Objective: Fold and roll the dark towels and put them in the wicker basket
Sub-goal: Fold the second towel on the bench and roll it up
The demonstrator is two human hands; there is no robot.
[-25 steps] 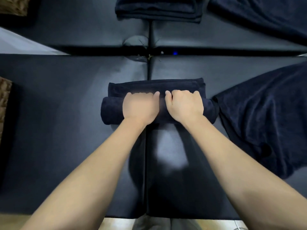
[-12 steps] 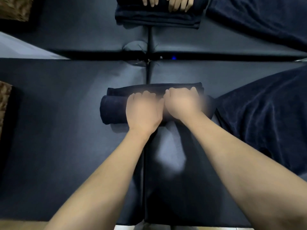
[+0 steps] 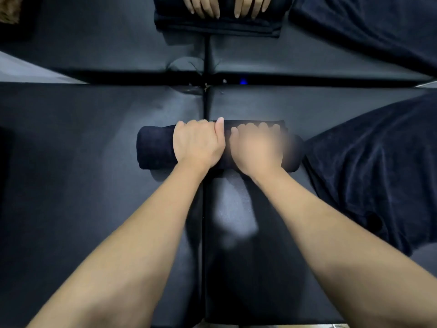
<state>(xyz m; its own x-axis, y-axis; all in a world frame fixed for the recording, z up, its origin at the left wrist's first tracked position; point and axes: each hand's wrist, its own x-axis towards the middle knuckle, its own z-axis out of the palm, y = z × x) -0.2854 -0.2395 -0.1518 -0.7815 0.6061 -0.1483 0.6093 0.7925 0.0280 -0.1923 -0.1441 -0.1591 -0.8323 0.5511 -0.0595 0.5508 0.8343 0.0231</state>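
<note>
A dark padded table (image 3: 94, 185), split by a centre seam, fills the view, with a loose dark towel (image 3: 378, 166) heaped on its right side, just beside a rolled towel (image 3: 153, 147) lying crosswise at the middle. The left hand (image 3: 197, 143) and the right hand (image 3: 256, 147), which is blurred, sit side by side on top of the roll, fingers curled over its far edge, gripping it. At the top edge, another person's hands (image 3: 224, 5) rest on a folded towel (image 3: 217, 27), and a scrap of wicker basket (image 3: 9, 8) shows in the top left corner.
</note>
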